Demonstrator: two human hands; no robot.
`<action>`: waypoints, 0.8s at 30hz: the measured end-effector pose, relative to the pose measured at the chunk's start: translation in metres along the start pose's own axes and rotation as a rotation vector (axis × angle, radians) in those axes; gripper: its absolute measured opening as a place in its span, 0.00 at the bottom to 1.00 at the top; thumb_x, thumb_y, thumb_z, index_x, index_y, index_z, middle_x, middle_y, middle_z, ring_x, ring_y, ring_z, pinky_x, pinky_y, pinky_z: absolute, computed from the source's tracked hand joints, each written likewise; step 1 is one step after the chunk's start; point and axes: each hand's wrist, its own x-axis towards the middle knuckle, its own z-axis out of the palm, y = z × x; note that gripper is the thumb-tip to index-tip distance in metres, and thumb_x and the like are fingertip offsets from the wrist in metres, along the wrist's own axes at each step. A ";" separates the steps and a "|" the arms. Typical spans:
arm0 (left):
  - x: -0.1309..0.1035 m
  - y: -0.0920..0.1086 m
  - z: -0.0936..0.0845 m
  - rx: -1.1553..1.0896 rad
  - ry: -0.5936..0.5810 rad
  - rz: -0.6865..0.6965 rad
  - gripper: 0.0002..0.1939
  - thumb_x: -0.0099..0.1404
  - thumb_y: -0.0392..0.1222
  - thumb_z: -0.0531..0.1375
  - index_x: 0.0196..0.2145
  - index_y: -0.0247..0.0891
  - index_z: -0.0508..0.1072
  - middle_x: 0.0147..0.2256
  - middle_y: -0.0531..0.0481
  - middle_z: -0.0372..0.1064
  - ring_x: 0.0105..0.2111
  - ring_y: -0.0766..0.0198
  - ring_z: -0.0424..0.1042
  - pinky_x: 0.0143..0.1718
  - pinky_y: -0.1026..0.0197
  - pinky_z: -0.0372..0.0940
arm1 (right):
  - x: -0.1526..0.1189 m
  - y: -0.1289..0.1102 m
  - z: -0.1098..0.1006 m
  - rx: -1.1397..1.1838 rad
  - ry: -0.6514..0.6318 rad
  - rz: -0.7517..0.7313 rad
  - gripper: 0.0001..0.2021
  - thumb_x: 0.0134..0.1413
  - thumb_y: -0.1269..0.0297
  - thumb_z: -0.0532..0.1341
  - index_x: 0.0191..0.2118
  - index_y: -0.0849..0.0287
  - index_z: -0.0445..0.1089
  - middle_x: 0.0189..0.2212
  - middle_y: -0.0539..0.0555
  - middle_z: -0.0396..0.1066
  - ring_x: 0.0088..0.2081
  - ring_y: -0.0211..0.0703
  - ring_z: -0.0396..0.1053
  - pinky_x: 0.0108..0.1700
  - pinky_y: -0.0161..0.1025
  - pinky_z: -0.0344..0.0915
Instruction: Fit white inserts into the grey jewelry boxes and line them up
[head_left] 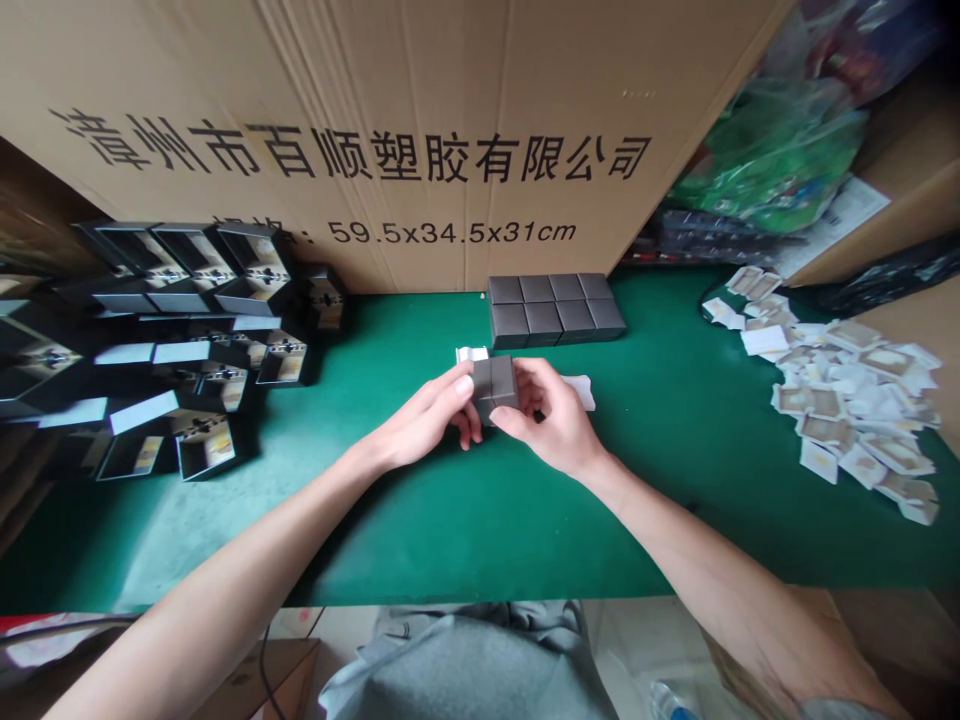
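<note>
A small dark grey box [495,383], closed and with a seam across its top, is held between both hands over the green table. My left hand [433,412] grips its left side, thumb on the near left edge. My right hand [553,412] wraps round the right side, its thumb at the front corner. Behind the left fingers lies a small white piece [472,354], and another white piece [580,392] shows beyond the right hand. Just past the hands, several closed grey boxes [555,308] stand side by side in two rows.
Open black boxes [199,265] are stacked on the left of the green table [450,530]. White inserts [855,400] lie heaped at the right. A large cardboard carton [375,90] stands along the back, with plastic bags [780,150] at the back right.
</note>
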 end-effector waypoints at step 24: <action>0.005 0.006 0.006 0.017 0.075 -0.052 0.31 0.61 0.51 0.69 0.55 0.39 0.61 0.39 0.49 0.71 0.27 0.71 0.70 0.27 0.66 0.69 | -0.002 0.004 -0.003 -0.325 0.130 -0.266 0.29 0.55 0.52 0.67 0.61 0.54 0.65 0.53 0.60 0.73 0.48 0.52 0.75 0.49 0.50 0.75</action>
